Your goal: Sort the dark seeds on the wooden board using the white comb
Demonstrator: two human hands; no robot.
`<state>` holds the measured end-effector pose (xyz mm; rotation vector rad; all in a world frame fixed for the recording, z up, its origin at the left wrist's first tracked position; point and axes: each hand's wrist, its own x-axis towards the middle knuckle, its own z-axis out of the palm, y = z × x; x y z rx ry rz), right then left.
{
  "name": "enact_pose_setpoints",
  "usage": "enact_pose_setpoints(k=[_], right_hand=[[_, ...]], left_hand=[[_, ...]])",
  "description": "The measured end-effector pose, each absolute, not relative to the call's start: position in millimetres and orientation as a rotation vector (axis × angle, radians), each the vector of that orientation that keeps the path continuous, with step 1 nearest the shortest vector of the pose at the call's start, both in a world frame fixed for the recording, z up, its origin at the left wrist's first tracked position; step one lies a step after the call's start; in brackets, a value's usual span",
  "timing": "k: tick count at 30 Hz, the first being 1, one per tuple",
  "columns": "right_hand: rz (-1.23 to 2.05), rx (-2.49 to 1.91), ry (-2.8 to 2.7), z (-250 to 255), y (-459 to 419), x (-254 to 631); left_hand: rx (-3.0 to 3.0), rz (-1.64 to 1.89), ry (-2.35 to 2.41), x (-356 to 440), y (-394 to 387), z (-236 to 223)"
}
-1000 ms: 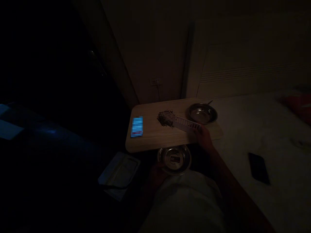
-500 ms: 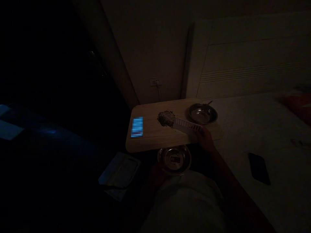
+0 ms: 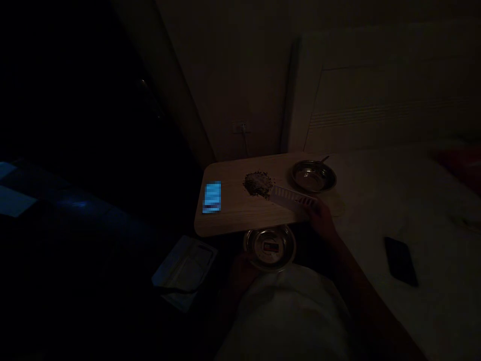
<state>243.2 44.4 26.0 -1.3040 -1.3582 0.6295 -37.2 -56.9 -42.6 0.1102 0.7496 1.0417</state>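
Observation:
My right hand (image 3: 319,215) is closed around one end of a flat white slotted strip (image 3: 287,197), perhaps plastic. The strip's far end is at the right edge of a heap of small dark and pale grains (image 3: 258,184), which lies on a light wooden table (image 3: 229,220). Just below the table's near edge, a shiny metal bowl (image 3: 280,258) with a dark label on its bottom is held by my left hand (image 3: 242,271). That hand is very dark, with its fingers at the bowl's left rim. A second metal bowl (image 3: 314,176) stands on the table's right side with a thin handle behind it.
A phone-like lit screen (image 3: 212,197) lies at the table's left end. A dark phone (image 3: 401,261) rests on the pale bed (image 3: 432,210) at right. A whitish package (image 3: 186,271) is low on the left. Behind the table is a wall socket (image 3: 241,127) with a cord.
My right hand and the slotted strip have shifted slightly to the right, and the strip's tip is a little farther from the heap's middle. The lower bowl stays in place. The scene is dimmer.

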Motion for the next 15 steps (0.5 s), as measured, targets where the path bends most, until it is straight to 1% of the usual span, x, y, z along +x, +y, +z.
enact_pose_setpoints(k=[7, 15], right_hand=[[0.642, -1.298, -1.309, 22, 47, 242], [0.649, -1.289, -1.351, 26, 49, 239]], left_hand=[[0.112, 1.016, 0.748, -39, -54, -50], [0.147, 1.025, 0.738, -37, -57, -38]])
